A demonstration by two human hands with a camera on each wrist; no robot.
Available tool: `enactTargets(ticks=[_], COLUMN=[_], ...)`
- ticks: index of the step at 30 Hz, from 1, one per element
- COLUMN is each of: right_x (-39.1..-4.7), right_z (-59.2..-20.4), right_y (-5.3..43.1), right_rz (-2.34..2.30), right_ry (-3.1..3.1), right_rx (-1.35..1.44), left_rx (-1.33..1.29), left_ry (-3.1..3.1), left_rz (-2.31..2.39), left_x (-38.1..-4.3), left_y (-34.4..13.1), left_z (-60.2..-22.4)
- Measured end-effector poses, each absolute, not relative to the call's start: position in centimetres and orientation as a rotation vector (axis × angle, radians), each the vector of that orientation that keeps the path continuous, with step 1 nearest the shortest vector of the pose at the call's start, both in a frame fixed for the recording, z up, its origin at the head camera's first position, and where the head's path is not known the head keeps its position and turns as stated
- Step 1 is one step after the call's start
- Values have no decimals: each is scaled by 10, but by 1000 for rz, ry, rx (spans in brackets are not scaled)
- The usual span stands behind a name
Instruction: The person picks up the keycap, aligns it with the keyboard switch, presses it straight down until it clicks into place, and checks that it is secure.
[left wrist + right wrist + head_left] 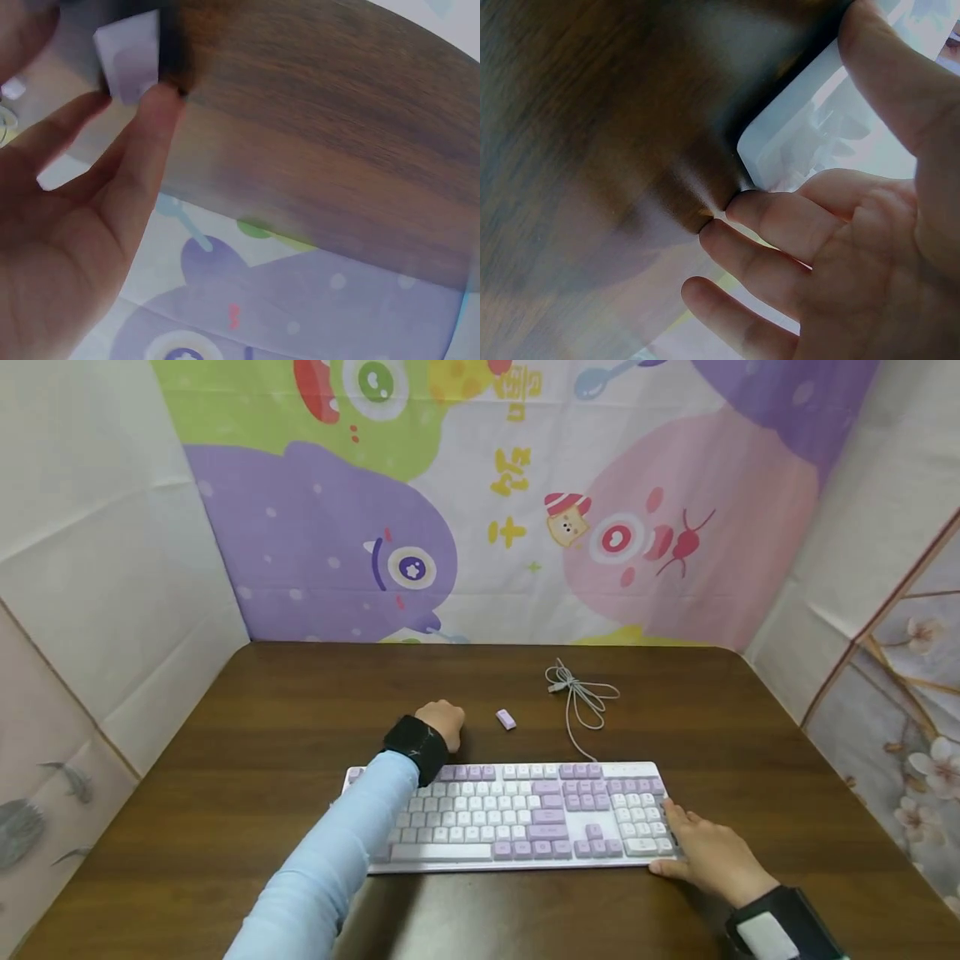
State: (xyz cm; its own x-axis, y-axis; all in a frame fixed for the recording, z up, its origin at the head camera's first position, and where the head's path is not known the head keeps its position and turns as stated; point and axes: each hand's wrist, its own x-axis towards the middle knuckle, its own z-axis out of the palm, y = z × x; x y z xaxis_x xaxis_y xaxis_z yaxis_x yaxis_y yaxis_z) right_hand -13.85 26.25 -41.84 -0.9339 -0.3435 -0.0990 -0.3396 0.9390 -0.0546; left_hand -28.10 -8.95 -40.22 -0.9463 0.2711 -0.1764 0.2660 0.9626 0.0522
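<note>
A white-and-lavender keyboard (517, 814) lies on the desk, its upper left part hidden by a sleeved arm. Beyond its back edge is my left hand (442, 724), knuckles toward the head camera. The left wrist view shows its fingertips pinching a small pale lavender block (131, 60), which the hand covers in the head view. To the right of this hand, a second small lavender block (506, 719) lies on the wood. My right hand (712, 856) rests at the keyboard's right end, thumb at the front corner and extended fingers along the side.
A bundled white cable (585, 693) with its plug lies behind the keyboard and runs to its back edge. The brown desk (187, 793) ends at a cartoon-printed cloth (510, 585). Pale panels (112, 527) stand on both sides.
</note>
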Motion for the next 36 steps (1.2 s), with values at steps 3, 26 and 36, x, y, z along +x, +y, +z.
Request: enactTargets(ticks=[3, 26, 36], right_x=[-139, -141, -139], right_z=[-418, -420, -417], right_y=[262, 261, 243], right_rz=[-38, -36, -11], right_ry=[2990, 2994, 2998], right_rx=[-522, -526, -511], left_rx=[354, 369, 724], left_ry=[2838, 2875, 3039], left_rz=[104, 222, 314], left_x=[-280, -275, -267], left_y=[-97, -120, -83], left_z=[-397, -392, -380])
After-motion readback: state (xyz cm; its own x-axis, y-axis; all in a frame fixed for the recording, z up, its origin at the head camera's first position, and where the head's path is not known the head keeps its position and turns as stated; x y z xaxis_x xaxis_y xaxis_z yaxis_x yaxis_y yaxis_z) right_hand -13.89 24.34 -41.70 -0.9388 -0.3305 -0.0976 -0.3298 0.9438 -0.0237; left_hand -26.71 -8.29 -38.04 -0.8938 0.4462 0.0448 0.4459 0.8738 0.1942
